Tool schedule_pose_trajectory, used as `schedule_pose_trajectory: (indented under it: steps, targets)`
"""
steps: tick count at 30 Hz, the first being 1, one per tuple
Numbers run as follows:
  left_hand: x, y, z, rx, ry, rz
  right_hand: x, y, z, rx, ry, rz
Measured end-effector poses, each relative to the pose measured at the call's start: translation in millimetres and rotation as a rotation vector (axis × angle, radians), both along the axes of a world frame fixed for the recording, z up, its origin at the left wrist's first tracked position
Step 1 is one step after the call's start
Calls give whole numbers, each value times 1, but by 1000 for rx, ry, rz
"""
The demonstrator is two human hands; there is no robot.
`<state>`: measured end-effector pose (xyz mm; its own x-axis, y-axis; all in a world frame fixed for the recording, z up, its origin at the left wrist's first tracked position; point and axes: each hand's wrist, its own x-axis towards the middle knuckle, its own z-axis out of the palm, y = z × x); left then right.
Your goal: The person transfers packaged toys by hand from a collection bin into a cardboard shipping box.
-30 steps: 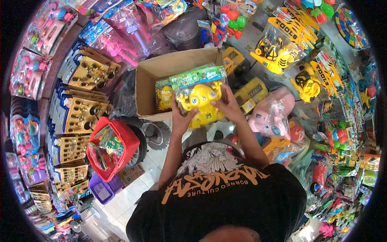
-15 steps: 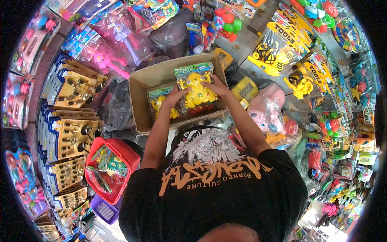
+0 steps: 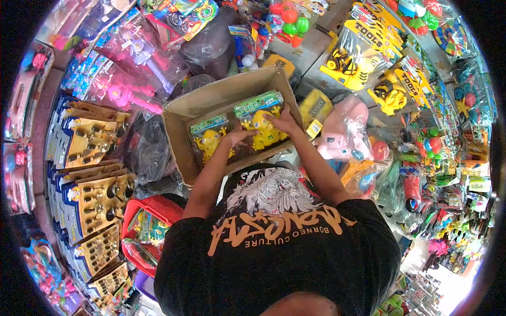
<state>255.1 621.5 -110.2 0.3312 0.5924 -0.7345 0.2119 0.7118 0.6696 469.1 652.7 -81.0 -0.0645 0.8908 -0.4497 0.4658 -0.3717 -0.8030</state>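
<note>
Inside a cardboard box (image 3: 179,116) in front of me lie two green-topped packs with yellow toy frogs. The right toy frog pack (image 3: 259,138) is between my hands, low in the box. My left hand (image 3: 238,138) grips its left side, and my right hand (image 3: 285,124) holds its right side with the thumb over the front. Beside it, to the left, the other toy frog pack (image 3: 206,141) leans in the box, partly behind my left forearm. Whatever lies under the packs is hidden.
A red basket (image 3: 129,231) with packaged toys stands at my left. Carded brown sets (image 3: 95,197) line the left side. Pink bagged toys (image 3: 348,129) sit right of the box, with yellow tool packs (image 3: 350,68) beyond. Dark plastic bags (image 3: 147,145) lie left of the box.
The right toy frog pack has gone down into the box, level with the other one, with both hands still on it. The view has shifted slightly, and the box appears more tilted.
</note>
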Motion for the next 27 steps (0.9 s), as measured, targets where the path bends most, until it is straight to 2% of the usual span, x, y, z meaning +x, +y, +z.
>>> schedule_pose_trajectory:
  steps: [2,3,5,6,8,13,15,16,17,20,22,23,25,26,27]
  targets:
    - [2,-1,16,6,21,-15,-9,-14,26,177,-136,-82]
    - [3,-3,28,13,45,-25,-11,-21,35,174,-135,-89]
    - [8,-9,50,53,71,-25,-17,-33,46,457,-248,36]
    - [9,-10,55,95,94,-17,-19,-38,44,455,-245,27]
    - [11,-12,24,149,135,-24,-23,-46,35,347,-428,236]
    - [14,-13,28,168,189,-20,-27,-48,26,335,-320,136]
    - [6,-10,18,89,88,-113,-27,-47,33,309,-289,124]
    - [0,-10,9,54,-49,-114,-27,-47,37,291,-266,112]
    - [-2,-10,-1,55,-48,-119,-28,-47,41,273,-240,103]
    - [-9,-13,9,134,97,-132,-27,-44,19,298,-243,68]
    - [-7,-9,2,218,336,-275,-28,-45,35,270,-234,70]
    - [-4,-11,-3,221,338,-270,-28,-46,46,241,-230,72]
    - [1,-13,-7,473,390,-176,-28,-46,55,237,-234,64]
    - [1,-13,-9,478,394,-167,-28,-46,58,226,-240,47]
    - [0,-14,-9,379,273,-178,-27,-47,55,233,-237,54]
